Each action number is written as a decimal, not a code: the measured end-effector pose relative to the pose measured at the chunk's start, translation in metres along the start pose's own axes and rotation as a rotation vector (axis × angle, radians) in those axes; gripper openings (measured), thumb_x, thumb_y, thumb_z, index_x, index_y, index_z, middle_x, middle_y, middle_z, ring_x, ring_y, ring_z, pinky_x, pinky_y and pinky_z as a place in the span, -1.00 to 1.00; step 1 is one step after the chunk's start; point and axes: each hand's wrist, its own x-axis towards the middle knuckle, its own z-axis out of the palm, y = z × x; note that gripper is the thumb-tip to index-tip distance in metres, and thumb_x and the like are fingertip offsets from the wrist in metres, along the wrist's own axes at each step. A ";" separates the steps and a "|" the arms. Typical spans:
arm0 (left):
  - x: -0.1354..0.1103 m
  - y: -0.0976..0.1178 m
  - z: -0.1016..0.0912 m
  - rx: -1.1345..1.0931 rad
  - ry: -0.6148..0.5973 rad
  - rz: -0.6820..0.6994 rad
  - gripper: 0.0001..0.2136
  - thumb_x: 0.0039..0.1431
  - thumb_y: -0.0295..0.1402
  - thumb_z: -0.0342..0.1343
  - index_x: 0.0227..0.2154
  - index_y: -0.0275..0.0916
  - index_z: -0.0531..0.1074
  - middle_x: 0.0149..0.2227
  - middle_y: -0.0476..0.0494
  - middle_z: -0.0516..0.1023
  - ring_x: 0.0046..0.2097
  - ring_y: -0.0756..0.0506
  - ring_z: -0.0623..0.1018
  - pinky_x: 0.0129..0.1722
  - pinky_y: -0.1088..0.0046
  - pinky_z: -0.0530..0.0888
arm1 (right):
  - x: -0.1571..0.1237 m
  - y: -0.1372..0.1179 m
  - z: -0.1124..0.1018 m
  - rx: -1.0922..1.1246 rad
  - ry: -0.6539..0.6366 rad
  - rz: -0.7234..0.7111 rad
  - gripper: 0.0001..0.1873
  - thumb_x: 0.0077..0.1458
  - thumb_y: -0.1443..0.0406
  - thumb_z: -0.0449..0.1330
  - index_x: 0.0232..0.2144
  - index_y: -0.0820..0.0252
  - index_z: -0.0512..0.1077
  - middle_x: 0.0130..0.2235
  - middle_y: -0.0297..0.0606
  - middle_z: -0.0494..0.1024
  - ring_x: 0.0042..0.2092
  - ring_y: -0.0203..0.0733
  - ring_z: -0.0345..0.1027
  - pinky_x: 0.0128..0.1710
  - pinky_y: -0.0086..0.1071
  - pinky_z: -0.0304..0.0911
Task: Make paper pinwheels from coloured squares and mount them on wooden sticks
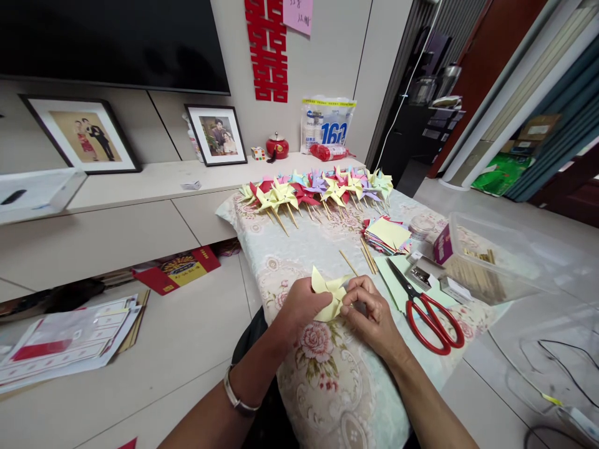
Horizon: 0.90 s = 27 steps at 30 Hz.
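Between my hands is a pale yellow paper pinwheel, its points folded in toward the middle. My left hand is closed on its left side, with the thumb pressed over the folds. At its right edge my right hand is pinched; whatever the fingertips hold is too small to make out. A wooden stick lies just beyond the hands, with more sticks beside it. To the right are red-handled scissors on pale green paper, and a small open box of metal pins.
Finished pinwheels on sticks line the far end of the cloth-covered table. Stacked coloured paper squares, a tape roll and a clear plastic bin with sticks stand to the right. Cables run over the floor.
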 end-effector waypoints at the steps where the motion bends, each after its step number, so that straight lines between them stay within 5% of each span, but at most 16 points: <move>1: 0.000 -0.001 0.001 0.007 0.002 0.005 -0.84 -0.14 -0.44 0.11 -0.43 -0.32 0.50 -0.46 -0.03 0.49 -0.44 -0.01 0.39 -0.48 0.52 0.29 | 0.000 0.000 0.000 0.009 0.006 0.007 -0.90 0.11 0.34 0.21 -0.45 0.13 0.45 -0.24 -0.23 0.30 -0.11 -0.06 0.27 -0.08 -0.19 0.18; 27: -0.003 0.001 0.011 0.106 0.010 0.004 -0.94 -0.19 -0.43 0.09 -0.55 -0.27 0.40 -0.55 0.03 0.35 -0.48 0.01 0.30 -0.54 0.52 0.19 | 0.002 0.006 0.004 -0.025 0.037 0.095 -0.85 0.01 0.42 0.19 -0.55 0.14 0.39 -0.25 -0.24 0.39 -0.19 -0.12 0.33 -0.23 -0.30 0.21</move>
